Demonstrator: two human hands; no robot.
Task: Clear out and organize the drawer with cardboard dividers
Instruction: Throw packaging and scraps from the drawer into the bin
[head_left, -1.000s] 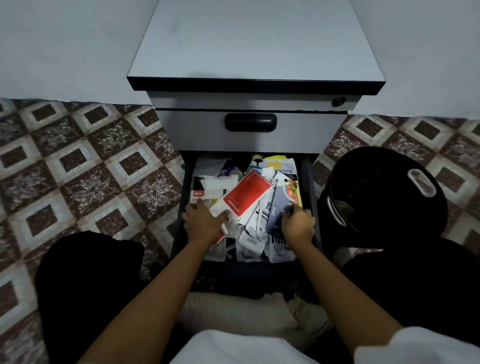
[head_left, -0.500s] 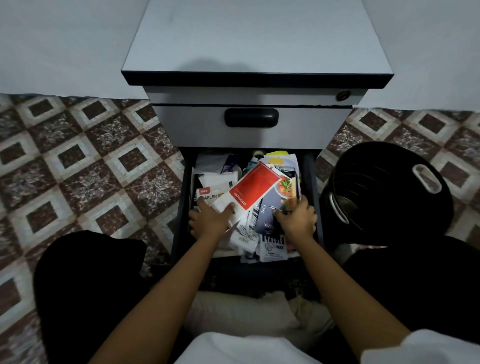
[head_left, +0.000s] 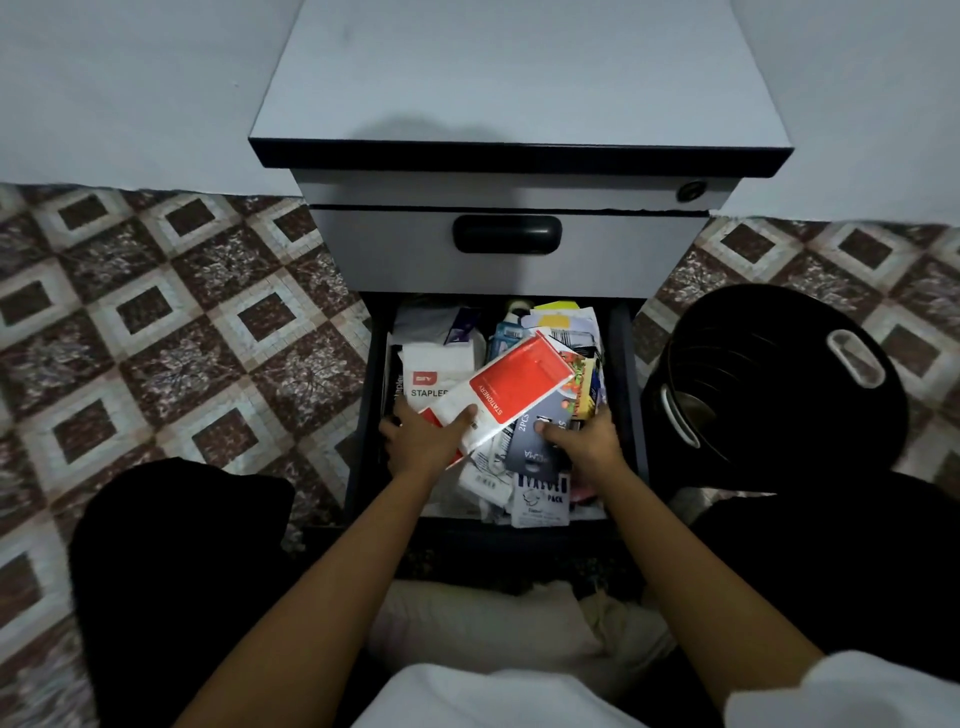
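Gripping the red-and-white stationery pack (head_left: 519, 387) with my left hand (head_left: 422, 442), thumb curling over its lower end, my right hand (head_left: 589, 448) clutching dark packets (head_left: 531, 458), both inside the cluttered open drawer (head_left: 623, 374)

Drawer (head_left: 626, 374): packets (head_left: 524, 384) are filling it from wall to wall.
Back edge: the closed upper drawer front (head_left: 395, 254) is overhanging and blocking entry from above.
Front edge: the left hand (head_left: 421, 441) and right hand (head_left: 587, 447) are gripping packets and taking up the space.
Right side: a black bin (head_left: 779, 374) is standing just beside the drawer wall.
Left side: tiled floor (head_left: 182, 338) is lying open for passage.
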